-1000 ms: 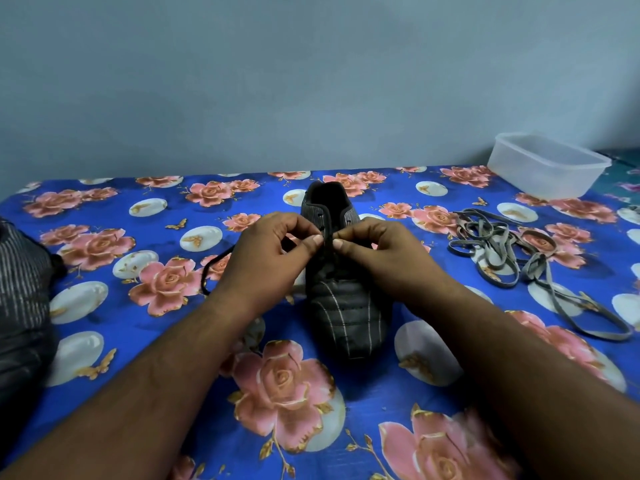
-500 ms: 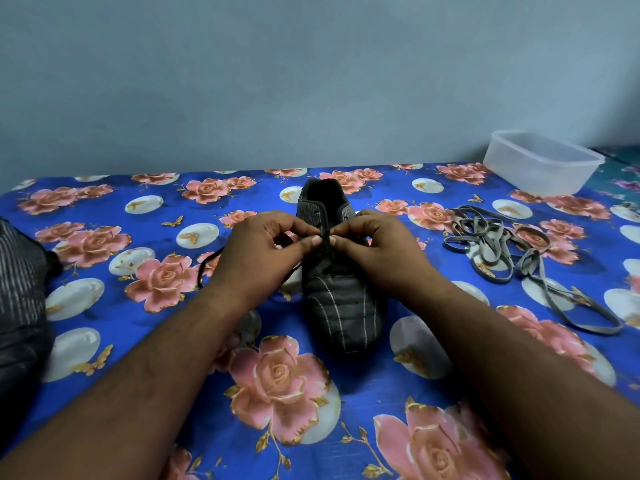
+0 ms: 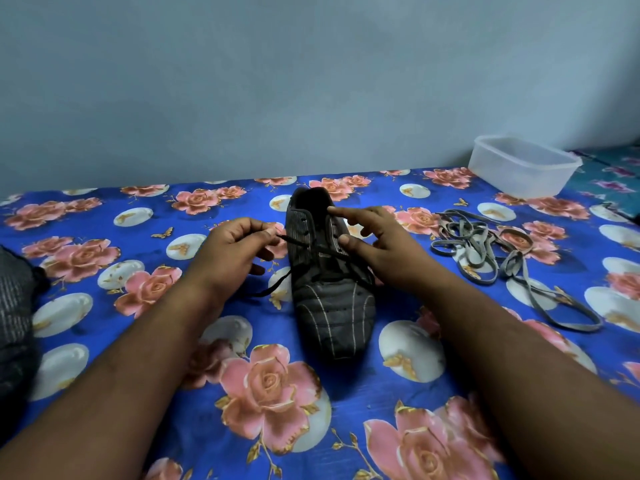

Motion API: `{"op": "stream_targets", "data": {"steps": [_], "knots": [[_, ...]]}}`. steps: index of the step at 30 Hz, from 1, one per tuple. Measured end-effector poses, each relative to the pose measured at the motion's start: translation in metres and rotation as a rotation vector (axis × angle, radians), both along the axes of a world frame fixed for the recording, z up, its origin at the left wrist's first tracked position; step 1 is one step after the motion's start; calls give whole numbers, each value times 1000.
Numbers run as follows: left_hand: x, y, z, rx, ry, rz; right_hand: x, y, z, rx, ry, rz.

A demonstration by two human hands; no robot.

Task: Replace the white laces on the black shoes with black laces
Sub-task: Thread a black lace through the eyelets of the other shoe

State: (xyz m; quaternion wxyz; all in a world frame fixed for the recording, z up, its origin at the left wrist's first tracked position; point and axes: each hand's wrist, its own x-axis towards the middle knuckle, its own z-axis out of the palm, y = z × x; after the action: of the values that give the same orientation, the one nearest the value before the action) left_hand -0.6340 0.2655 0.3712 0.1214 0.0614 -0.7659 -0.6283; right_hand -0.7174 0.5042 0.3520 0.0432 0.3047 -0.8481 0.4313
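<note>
A black shoe (image 3: pixel 330 289) with thin pale stripes lies on a surface covered by a blue cloth (image 3: pixel 86 209) printed with pink roses; whether that surface is a bench or a bed cannot be told. The shoe's toe points toward the viewer and its open collar points away, likely so the eyelet rows face up and both hands can reach them. A black lace (image 3: pixel 322 252) crosses the lower eyelets of the shoe, so relacing appears partly done, with the upper eyelets not yet threaded. To the left of the shoe, the left hand (image 3: pixel 230 252) pinches one end of the black lace between thumb and fingertips, drawing it taut and away from the shoe, probably to take up slack after passing an eyelet. A loose stretch of the same lace trails on the cloth just left of the shoe, below that hand. The right hand (image 3: pixel 377 244) rests on the right side of the shoe with its fingers mostly straight and holding nothing; its forefinger touches the upper eyelet row and its thumb presses the flap lower down, seemingly steadying the shoe against the pull. Well to the right of the shoe lies a tangled heap of pale greyish laces (image 3: pixel 491 251), apparently the removed white ones. Beyond them, farther right of the shoe, stands a translucent plastic container (image 3: pixel 523 168). A dark striped object, possibly the second shoe, sits at the far left edge.
</note>
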Motion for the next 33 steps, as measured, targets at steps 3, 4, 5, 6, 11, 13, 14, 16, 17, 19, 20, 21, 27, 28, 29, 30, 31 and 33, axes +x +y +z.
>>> {"op": "stream_targets", "data": {"steps": [3, 4, 5, 6, 11, 13, 14, 16, 17, 19, 20, 21, 27, 28, 29, 30, 31, 33], "knots": [[-4, -17, 2, 63, -30, 228, -1, 1, -1, -14, -31, 12], [-5, -25, 2, 50, -39, 309, -1, 2, -1, -22, -35, 13], [-7, -31, 1, 21, -39, 371, -1, 2, -1, -34, -42, 14], [-9, -35, -1, -14, -22, 413, 0, 2, 0, -46, -51, 16], [-9, -23, -9, -333, 174, 266, 0, 2, 0, -65, -74, 19], [-8, -12, -11, -450, 226, 59, 0, 2, 0, -54, -66, 23], [-7, -7, -12, -510, 242, -27, 0, 1, -1, -47, -61, 24], [-6, -2, -15, -587, 251, -99, 1, 1, -1, -42, -56, 27], [-6, -1, -16, -606, 258, -101, 1, 1, -1, -46, -57, 28], [-4, -1, -15, -638, 267, -101, 1, 1, -1, -51, -57, 30], [-4, -3, -14, -659, 268, -103, 1, 2, 0, -50, -58, 32], [-5, -6, -14, -685, 262, -85, 1, 2, 0, -49, -62, 35], [-9, -43, -5, -673, -18, 465, 0, 3, -1, -51, -71, 33], [-9, -47, -5, -661, -71, 523, 0, 3, -1, -50, -72, 34], [-9, -48, -5, -649, -97, 550, 0, 3, -1, -49, -71, 34], [-9, -46, -5, -643, -94, 551, 1, 3, 0, -48, -70, 33], [-10, -43, -6, -649, -56, 520, 1, 3, 0, -48, -70, 34], [-9, -30, -7, -657, 83, 354, 1, 3, -1, -45, -71, 36]]}}
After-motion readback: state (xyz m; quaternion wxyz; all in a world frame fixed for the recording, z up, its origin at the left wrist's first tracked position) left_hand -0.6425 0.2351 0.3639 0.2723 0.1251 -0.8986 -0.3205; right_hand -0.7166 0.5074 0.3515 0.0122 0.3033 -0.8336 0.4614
